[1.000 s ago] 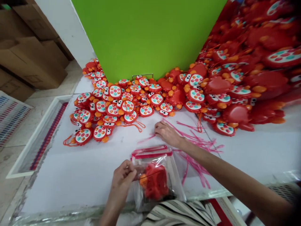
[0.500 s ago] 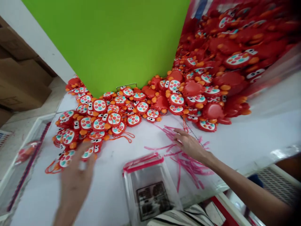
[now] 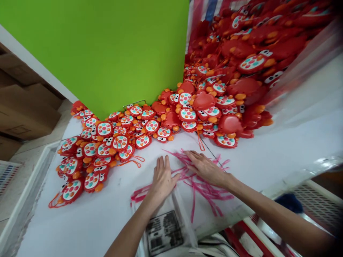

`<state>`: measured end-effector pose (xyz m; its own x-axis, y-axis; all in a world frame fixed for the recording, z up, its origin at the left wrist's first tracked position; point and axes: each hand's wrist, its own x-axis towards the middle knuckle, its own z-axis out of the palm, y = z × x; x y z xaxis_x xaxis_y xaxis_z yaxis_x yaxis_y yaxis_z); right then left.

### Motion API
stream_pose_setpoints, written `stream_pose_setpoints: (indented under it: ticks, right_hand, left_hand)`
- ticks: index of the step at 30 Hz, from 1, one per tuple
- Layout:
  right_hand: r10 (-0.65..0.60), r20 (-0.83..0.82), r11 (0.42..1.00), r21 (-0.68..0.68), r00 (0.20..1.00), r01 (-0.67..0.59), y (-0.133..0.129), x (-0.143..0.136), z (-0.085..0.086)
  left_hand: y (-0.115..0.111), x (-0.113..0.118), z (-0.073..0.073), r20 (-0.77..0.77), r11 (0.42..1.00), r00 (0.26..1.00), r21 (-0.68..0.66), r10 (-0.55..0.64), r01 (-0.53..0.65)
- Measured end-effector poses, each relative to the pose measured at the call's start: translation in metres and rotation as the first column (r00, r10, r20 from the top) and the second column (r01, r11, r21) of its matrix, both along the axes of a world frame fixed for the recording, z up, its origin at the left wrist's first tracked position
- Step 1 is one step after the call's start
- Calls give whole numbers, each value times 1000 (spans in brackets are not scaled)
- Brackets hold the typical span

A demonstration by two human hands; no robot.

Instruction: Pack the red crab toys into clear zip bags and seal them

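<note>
My left hand (image 3: 163, 180) is open, its fingers stretched forward and thumb out, above the pink-edged top of the clear plastic bags (image 3: 184, 217). To its right, my right hand (image 3: 207, 168) lies palm down with fingers extended over loose pink plastic strips (image 3: 211, 200). Neither hand visibly grips anything, though the space under the right palm is hidden. Beyond the hands sit many red crab-like toys (image 3: 143, 141) with white dotted panels, eyes and orange claws. Some have orange cord loops (image 3: 135, 160). A dark printed label (image 3: 164, 232) shows on the bags.
A tall green panel (image 3: 115, 53) stands behind the toys on the white table (image 3: 88, 221). More toys spill from a large bag (image 3: 302, 82) at the right. Cardboard boxes (image 3: 26, 110) and a white crate edge (image 3: 24, 207) are at the left.
My left hand has moved right from the toys at the left to above the bags, close to my right hand. The right hand stays over the pink strips, lying flatter. The view has shifted.
</note>
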<state>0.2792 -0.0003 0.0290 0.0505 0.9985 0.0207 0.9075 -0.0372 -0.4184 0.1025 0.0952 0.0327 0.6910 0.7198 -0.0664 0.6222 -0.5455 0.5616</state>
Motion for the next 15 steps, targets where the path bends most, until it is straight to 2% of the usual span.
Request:
stream_pose_setpoints:
  ticks: [4,7,11,15]
  right_hand:
    - [43,-40,997,-56,998,-46,5,16,-5]
    - [63,-127,994,-80,990,-73,-5,29,-11]
    - [92,-199,992,-67,976,-107,-23,41,-16]
    - [144,-230,989,-11,963,-150,-37,46,-23]
  left_hand:
    - [5,27,-3,-158,999,987,32,18,-13]
    - [-1,38,-1,-179,998,982,-22,-63,60]
    - [-24,48,2,-192,973,957,-113,-218,199]
    - [-51,53,1,-240,946,917,-138,-320,294]
